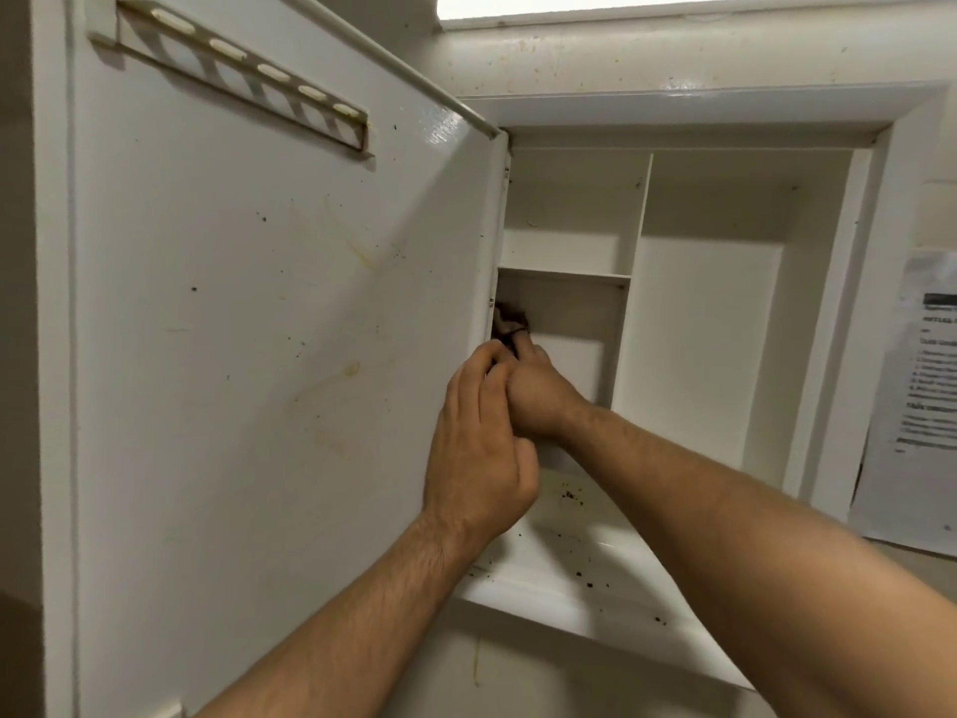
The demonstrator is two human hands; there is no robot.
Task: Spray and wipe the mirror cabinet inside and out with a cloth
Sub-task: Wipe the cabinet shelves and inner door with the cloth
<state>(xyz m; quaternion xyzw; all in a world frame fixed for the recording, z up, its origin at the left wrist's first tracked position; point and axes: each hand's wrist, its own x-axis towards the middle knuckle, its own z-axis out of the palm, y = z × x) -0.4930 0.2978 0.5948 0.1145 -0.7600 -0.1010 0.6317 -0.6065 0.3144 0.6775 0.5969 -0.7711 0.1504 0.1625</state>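
The white mirror cabinet [689, 121] hangs open, its door [259, 329] swung out to the left with the stained inner side facing me. My right hand [538, 401] reaches into the lower left compartment and grips a dark, crumpled cloth [510, 321] against the inner wall by the hinge edge. My left hand [479, 458] sits at the door's edge just in front of the right hand, fingers curled round that edge. No spray bottle is in view.
A slotted holder strip [243, 70] is fixed high on the door. Dark specks lie on the cabinet's bottom ledge [595, 572]. A shelf [564, 276] and a vertical divider [639, 251] split the interior. A printed paper sheet [916, 396] hangs on the wall to the right.
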